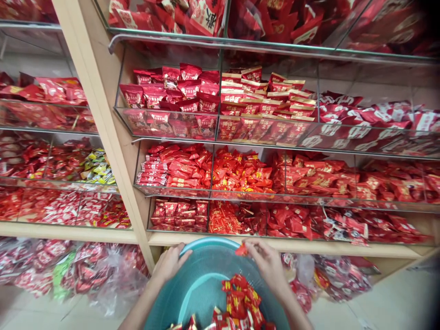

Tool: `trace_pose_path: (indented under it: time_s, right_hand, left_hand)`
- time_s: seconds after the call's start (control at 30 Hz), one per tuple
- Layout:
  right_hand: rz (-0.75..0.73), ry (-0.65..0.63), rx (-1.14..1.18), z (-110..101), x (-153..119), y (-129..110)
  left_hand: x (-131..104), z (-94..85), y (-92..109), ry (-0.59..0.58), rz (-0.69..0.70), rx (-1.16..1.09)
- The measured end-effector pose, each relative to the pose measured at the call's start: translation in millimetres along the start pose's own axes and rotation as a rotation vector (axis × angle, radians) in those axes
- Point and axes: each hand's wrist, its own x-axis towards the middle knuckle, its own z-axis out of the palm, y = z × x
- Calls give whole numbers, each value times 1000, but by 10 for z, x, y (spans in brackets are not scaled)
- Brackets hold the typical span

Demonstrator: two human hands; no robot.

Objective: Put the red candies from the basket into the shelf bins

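Wooden shelving [94, 91] fills most of the frame, its upright slanting down from the upper left. Clear-fronted bins line its tiers, split by thin see-through dividers. Large red bags [202, 16] crowd the bins along the top edge; at centre, one bin holds dark red sachets [172, 89] and the next holds red sachets with gold edges [266, 98]. Small red packets [240, 172] fill bins in the tier below these, and yellow-green packets [98, 167] sit in a bin at the left.

Under the lowest shelf board, plastic bags [115, 275] stuffed with red and pink wrappers lie at the lower left, and more bulging bags [343, 279] at the lower right.

Teal and round, with meshed sides, a basket [213, 243] stands at the bottom centre, cut off by the frame's lower edge. Its far rim is near the lowest shelf board. The left hand [172, 261] grasps that rim at its upper left, thumb hooked over it. The right hand [266, 263], at the upper right of the rim, pinches a red piece [241, 250] between thumb and fingers; whether it also grips the rim, I cannot tell.

Inside the basket, shiny red wrapped sweets [239, 293] with yellow markings are heaped toward the lower right, mixed at the bottom edge with red and gold wrappers. The pinched piece is small, orange-red and blurred.
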Motion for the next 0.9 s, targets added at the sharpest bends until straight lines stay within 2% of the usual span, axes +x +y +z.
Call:
trace_pose_path:
  time_s: [0.1, 0.17, 0.4, 0.63, 0.77, 0.83, 0.9]
  right_hand:
    - [21, -23, -177, 86, -235, 361]
    - [39, -33, -270, 126, -357, 516]
    - [134, -130, -452, 190, -722, 707]
    - [194, -104, -744, 312, -928, 1036]
    - [242, -128, -740, 358, -921, 1004]
    - [200, -129, -671, 303, -821, 857]
    - [107, -135, -573, 189, -643, 614]
  left_hand:
    - [-6, -16, 17, -4, 9, -4]
    - [-11, -26, 22, -9, 11, -3]
    - [-1, -1, -4, 2, 14, 2]
    - [-27, -17, 5, -6, -8, -23]
    - [-48, -43, 19, -10, -20, -49]
    - [-49, -44, 20, -5, -19, -53]
    - [-44, -38, 17, -3, -18, -56]
